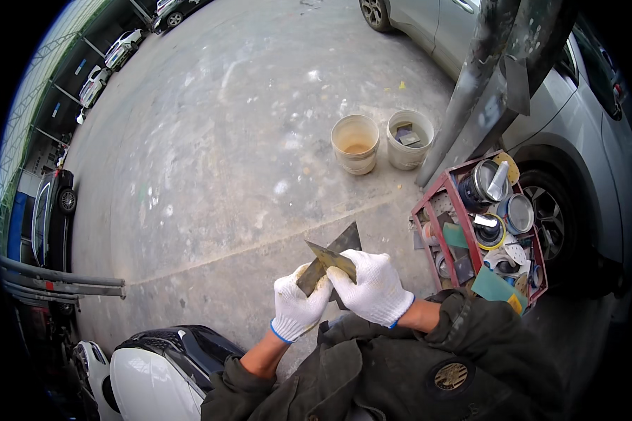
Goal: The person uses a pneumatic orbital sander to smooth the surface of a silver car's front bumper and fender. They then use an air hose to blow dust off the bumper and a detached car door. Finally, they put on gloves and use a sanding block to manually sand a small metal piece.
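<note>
In front of my body, both gloved hands are close together, each closed on a thin flat piece that looks like a putty scraper. My left hand, in a white knit glove, grips a dark grey scraper that slants up to the right. My right hand, gloved the same way, pinches an olive-brown scraper whose pointed corner aims up-left. The two blades cross, the brownish one lying over the dark one. Fingers hide the lower ends of both blades.
To the right, a red tool cart is crowded with cans, sanding discs and sheets. Two white buckets stand ahead on the concrete floor. A grey post and a silver car flank the cart. A white scooter is at lower left.
</note>
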Demonstrator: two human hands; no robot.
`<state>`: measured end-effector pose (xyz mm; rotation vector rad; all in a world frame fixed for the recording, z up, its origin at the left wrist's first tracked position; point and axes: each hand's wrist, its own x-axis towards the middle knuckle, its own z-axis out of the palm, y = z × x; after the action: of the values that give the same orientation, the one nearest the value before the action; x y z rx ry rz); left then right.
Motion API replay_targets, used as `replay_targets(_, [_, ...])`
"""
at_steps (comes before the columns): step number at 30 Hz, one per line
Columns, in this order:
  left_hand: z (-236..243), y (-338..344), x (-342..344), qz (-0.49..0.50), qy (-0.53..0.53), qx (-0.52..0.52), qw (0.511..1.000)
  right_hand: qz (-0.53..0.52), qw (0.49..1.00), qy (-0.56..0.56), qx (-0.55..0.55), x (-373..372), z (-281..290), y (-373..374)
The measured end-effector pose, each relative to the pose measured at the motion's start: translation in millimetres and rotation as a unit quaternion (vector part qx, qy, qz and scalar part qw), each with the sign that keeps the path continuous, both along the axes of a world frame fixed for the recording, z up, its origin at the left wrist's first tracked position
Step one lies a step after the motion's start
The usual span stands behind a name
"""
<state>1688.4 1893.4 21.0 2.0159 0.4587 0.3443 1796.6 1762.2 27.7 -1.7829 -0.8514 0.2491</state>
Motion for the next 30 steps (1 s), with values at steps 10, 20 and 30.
replay_targets(10, [-8.7,12.7,-3.1,-0.114,0.125,-0.155,0.973,0.08,0.994,-0.053,0.053,0.7,-2.2,-1.8])
replay_targets(20, [-9.8,16.9,4.7,-0.116,0.105,-0.151,0.976,0.058,0.99,0.123,0.04,12.2,-4.4,2.3])
replay_targets(30, [-1.3,57.5,7.3,0.037,0.115,-0.343,0.931,0.06,0.97,0.235,-0.014,39.8,-35.6,-4.8])
